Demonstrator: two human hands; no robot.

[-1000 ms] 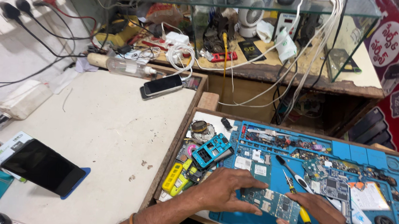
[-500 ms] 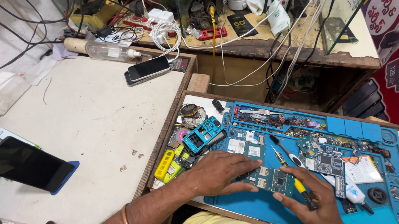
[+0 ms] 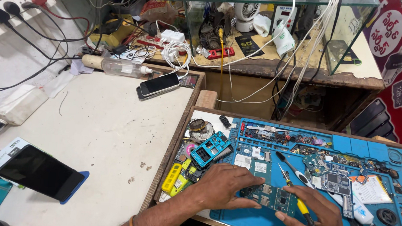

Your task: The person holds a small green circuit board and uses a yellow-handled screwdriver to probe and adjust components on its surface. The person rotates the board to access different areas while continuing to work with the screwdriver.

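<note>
My left hand (image 3: 226, 186) lies flat on a dark green circuit board (image 3: 270, 198) and presses its left end onto the blue work mat (image 3: 250, 220). My right hand (image 3: 317, 220) holds a yellow-handled screwdriver (image 3: 298, 202); its tip points up and left, just above the board's far edge. A white-handled screwdriver (image 3: 295, 172) lies on the mat right behind it. A blue phone frame (image 3: 209, 148) sits just beyond my left hand.
Several loose circuit boards and small parts (image 3: 332, 177) cover the mat's right side. Yellow parts (image 3: 173, 179) lie by the tray's left rim. A black phone (image 3: 39, 172) rests at the table's left, stacked phones (image 3: 158, 85) and a clear bottle (image 3: 120, 67) farther back.
The view has shifted a little between frames. My two hands stay on the board with the screwdriver held the same way.
</note>
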